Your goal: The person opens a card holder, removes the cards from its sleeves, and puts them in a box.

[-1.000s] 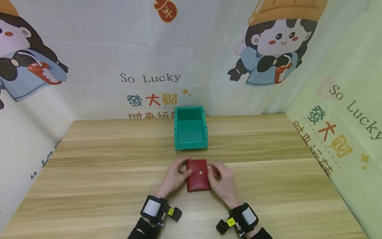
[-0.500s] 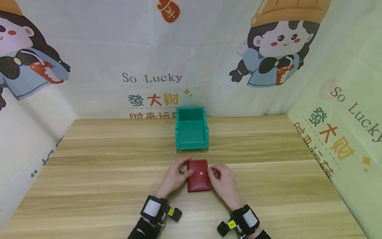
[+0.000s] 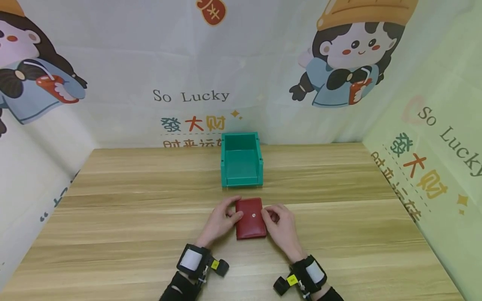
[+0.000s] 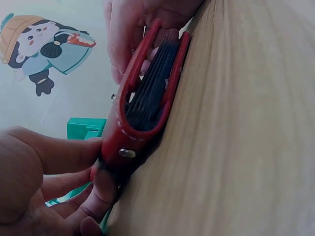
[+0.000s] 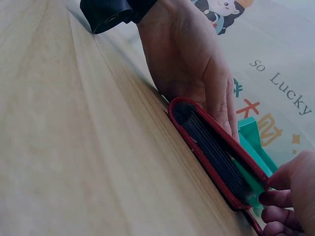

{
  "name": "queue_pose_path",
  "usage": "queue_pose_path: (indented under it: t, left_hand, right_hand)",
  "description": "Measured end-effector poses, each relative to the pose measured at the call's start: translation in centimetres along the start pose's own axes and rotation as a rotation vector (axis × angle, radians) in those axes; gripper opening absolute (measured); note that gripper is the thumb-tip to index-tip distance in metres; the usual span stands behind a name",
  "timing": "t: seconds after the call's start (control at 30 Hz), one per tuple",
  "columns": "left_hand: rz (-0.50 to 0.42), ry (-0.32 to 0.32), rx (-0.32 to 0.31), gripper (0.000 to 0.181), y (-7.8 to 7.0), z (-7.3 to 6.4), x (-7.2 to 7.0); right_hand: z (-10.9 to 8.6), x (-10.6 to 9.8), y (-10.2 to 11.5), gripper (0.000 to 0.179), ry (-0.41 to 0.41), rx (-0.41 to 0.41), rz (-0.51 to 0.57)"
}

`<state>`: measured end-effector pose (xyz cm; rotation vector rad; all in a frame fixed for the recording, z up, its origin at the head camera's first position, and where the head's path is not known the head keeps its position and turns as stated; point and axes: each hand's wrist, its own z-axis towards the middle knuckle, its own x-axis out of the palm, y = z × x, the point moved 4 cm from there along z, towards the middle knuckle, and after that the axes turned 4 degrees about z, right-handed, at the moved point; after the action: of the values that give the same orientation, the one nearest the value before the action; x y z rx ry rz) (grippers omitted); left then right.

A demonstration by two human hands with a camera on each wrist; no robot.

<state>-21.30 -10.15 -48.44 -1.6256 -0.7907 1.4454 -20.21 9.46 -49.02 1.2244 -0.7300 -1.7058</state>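
Note:
A small red card holder (image 3: 248,230) with a metal snap lies on the wooden table, in front of the green bin. My left hand (image 3: 220,221) grips its left side, thumb on the top cover. At the right edge, my right hand (image 3: 282,228) pinches the cover between thumb and forefinger. In the left wrist view, the folded spine is beside my left fingers (image 4: 74,155), and the covers stand slightly apart. Dark card sleeves (image 5: 211,147) show between them in the right wrist view. A flap pokes out below my right fingers (image 5: 280,199).
Behind the card holder stands a green open-fronted bin (image 3: 242,182), near the back wall. The wooden table (image 3: 150,188) reaches to printed cloth walls (image 3: 271,83) at the back and sides. A black camera strap is on each wrist.
My right thumb and forefinger have come together on the card holder's right edge, where a gap showed before. My left hand and the card holder stay in place.

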Motion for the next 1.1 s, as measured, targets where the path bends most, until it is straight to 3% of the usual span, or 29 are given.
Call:
queue_pose_path:
  t: [0.2, 0.53, 0.9, 1.1]
  left_hand:
    - [-0.030, 0.021, -0.029, 0.048, -0.1, 0.0, -0.1]
    - [-0.007, 0.044, 0.021, 0.057, -0.5, -0.1, 0.2]
    - [0.105, 0.066, 0.008, 0.089, -0.8, -0.2, 0.7]
    - [0.145, 0.069, -0.005, 0.092, -1.2, -0.3, 0.8]
  right_hand:
    - [0.0, 0.0, 0.1, 0.012, 0.005, 0.006, 0.068]
    - [-0.3, 0.2, 0.3, 0.011, 0.050, -0.116, 0.197]
    - [-0.2, 0.5, 0.3, 0.010, 0.094, -0.060, 0.187]
    - [0.0, 0.5, 0.2, 0.013, 0.128, 0.011, 0.184]
